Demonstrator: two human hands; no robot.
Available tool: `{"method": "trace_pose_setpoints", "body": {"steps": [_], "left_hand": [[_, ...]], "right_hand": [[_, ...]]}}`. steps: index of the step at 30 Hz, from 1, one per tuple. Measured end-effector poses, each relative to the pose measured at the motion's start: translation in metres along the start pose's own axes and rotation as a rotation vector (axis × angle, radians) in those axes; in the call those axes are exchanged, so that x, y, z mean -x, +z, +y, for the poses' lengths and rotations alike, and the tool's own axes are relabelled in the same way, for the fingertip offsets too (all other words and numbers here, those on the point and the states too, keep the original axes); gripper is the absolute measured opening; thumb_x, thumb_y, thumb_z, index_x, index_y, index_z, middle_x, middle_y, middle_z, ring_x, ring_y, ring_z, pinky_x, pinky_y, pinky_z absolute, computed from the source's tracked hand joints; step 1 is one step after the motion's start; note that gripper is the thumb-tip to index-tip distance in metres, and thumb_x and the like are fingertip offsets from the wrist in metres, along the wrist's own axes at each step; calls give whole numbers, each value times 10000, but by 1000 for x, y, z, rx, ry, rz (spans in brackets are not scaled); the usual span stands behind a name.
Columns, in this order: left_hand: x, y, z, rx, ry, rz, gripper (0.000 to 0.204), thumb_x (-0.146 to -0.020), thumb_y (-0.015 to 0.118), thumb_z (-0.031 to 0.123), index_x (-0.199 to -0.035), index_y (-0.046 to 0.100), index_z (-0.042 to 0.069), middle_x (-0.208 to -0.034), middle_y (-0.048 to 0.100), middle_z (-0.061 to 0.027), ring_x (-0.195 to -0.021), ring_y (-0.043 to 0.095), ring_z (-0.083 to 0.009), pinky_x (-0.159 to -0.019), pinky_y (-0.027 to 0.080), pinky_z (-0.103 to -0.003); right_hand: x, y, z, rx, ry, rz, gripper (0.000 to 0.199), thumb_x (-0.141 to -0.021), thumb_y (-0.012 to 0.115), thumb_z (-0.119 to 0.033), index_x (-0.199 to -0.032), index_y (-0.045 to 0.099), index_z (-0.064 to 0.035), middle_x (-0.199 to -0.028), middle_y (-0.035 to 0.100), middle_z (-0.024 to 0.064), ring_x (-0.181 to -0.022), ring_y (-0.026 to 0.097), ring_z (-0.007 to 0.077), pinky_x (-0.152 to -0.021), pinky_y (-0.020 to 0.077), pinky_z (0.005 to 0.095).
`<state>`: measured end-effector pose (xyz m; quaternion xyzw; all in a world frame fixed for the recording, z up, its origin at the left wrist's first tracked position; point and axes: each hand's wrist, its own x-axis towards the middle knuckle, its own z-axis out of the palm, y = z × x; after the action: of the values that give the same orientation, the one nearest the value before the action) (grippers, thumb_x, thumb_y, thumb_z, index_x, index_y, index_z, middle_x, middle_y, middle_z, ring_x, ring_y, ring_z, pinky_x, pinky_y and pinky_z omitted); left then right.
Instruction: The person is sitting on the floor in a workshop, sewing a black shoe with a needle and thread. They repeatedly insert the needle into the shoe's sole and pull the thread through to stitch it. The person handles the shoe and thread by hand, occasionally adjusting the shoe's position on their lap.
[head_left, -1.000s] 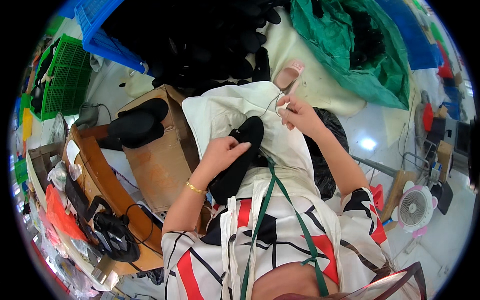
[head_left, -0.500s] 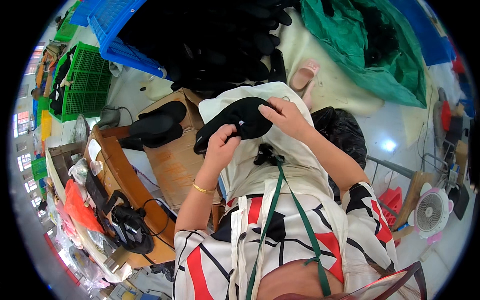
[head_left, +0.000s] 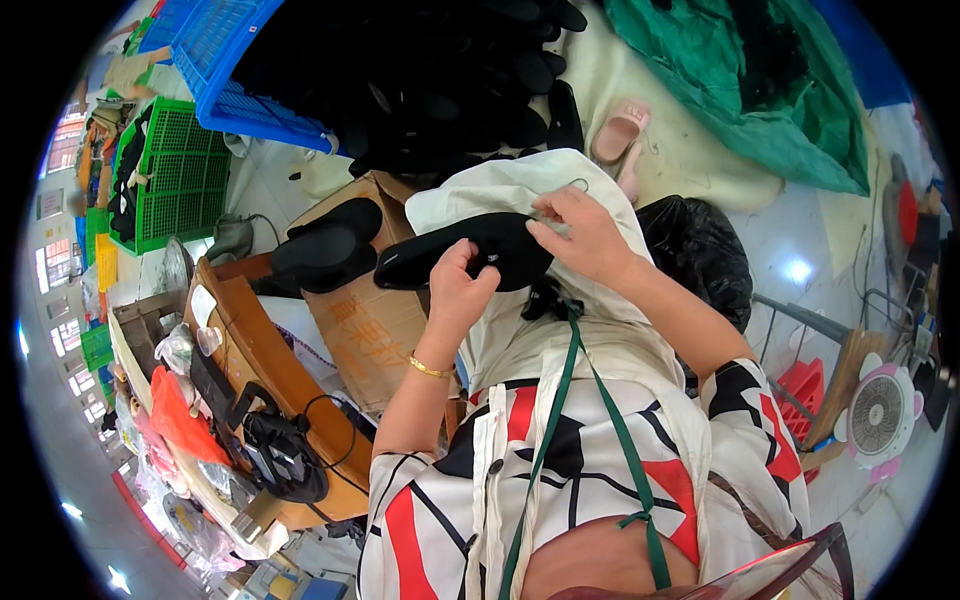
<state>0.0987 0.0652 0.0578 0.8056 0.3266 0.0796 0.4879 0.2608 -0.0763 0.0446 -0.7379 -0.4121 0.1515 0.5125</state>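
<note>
Shoe [head_left: 515,245]: turned crosswise since a second ago; held over the apron [head_left: 620,335], between both hands.
Right hand [head_left: 592,242]: brought to the shoe's right end since then; fingers bent near the thumb, any pinch cannot be told.
Left hand [head_left: 460,297]: shoe pinched near its middle.
Box [head_left: 350,335]: placed left of the left hand.

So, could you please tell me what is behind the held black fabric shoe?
Behind the shoe, off-white apron cloth and, at left, a brown cardboard box show; what the shoe covers is hidden.
</note>
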Motion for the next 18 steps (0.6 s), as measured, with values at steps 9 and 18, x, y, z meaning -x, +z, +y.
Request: {"method": "trace_pose_setpoints", "body": {"steps": [9, 18], "left_hand": [[-3, 6, -9, 675, -222, -36, 122, -753, 607, -34, -868, 600, 7, -780, 589, 25, -709, 513, -64, -649, 446, -222], [-6, -7, -13, 827, -277, -129, 77, -825, 641, 16, -883, 598, 46, -810, 553, 70, -765, 496, -24, -710, 399, -177]], "right_hand": [[-15, 12, -13, 72, -90, -211, 174, -838, 701, -166, -845, 587, -34, -799, 567, 114, -777, 558, 316, -673, 454, 405], [-17, 0, -13, -198, 44, -185, 136, -858, 686, -114, -929, 610, -26, -832, 561, 99, -762, 559, 245, -674, 467, 343]]}}
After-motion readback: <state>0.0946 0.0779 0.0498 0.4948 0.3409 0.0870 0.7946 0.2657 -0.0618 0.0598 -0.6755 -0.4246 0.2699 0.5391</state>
